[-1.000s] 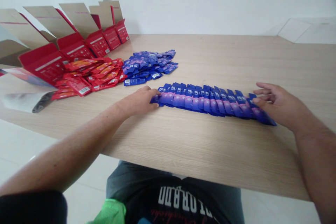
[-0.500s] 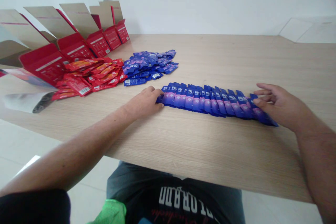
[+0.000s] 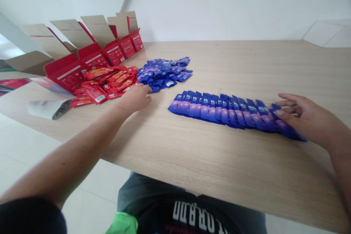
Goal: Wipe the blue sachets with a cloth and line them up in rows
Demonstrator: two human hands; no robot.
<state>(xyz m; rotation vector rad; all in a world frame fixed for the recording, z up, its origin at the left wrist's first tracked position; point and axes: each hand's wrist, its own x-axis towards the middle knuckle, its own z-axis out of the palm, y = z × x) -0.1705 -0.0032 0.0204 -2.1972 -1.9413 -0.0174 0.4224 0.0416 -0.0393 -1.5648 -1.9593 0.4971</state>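
Observation:
A long row of overlapping blue and purple sachets (image 3: 225, 111) lies on the wooden table. My right hand (image 3: 301, 113) rests at the row's right end, fingers apart, thumb by the last sachet. My left hand (image 3: 137, 98) is off the row, over the near edge of the loose blue sachet pile (image 3: 164, 71), its fingers apart and nothing seen in them. Beside that pile, to the left, lies a heap of red and orange sachets (image 3: 109, 82).
Several open red boxes (image 3: 93, 58) with raised flaps stand at the left back. A rolled grey-white sheet (image 3: 48, 109) lies near the left front edge (image 3: 79, 148). White panels (image 3: 326, 33) stand at the right back, before a white wall.
My left hand has let go of the row's left end and moved left to the loose piles. My right hand stays by the right end. The view has shifted a little.

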